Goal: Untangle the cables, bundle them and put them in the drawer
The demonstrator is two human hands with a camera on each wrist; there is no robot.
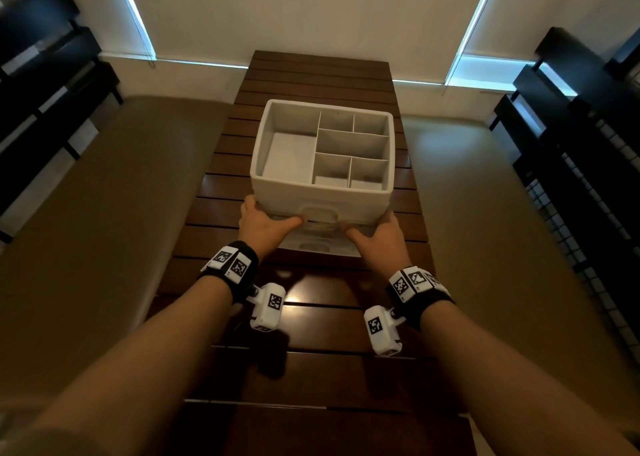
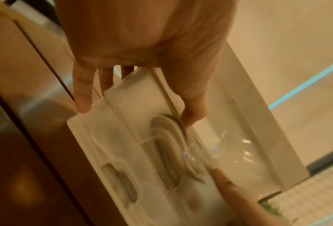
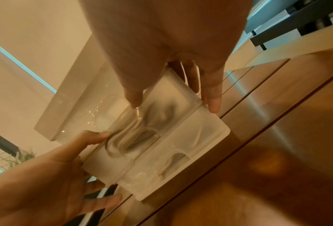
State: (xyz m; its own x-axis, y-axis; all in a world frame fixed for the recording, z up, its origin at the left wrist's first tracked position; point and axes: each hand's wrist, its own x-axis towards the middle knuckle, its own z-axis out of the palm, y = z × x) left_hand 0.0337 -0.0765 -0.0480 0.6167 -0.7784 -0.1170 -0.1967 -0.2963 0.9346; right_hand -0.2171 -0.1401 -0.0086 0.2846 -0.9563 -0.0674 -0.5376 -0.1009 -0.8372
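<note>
A white drawer unit (image 1: 320, 192) stands on the dark slatted wooden table (image 1: 311, 317), its top a tray split into several empty compartments. Two translucent drawer fronts with handles (image 1: 320, 214) face me. My left hand (image 1: 273, 213) holds the front left corner, straight fingers along the side and thumb across the front. My right hand (image 1: 367, 223) mirrors it at the front right corner. The left wrist view shows the left hand (image 2: 136, 113) on the drawer unit (image 2: 142, 137). In the right wrist view my right hand (image 3: 174, 107) lies on the drawer unit (image 3: 181, 145). No cables are visible.
Beige cushioned benches (image 1: 104, 213) run along both long sides of the table. Dark shelving (image 1: 588, 143) stands at the far right and far left. Window blinds (image 1: 294, 12) close off the far end. Bare tabletop lies between me and the unit.
</note>
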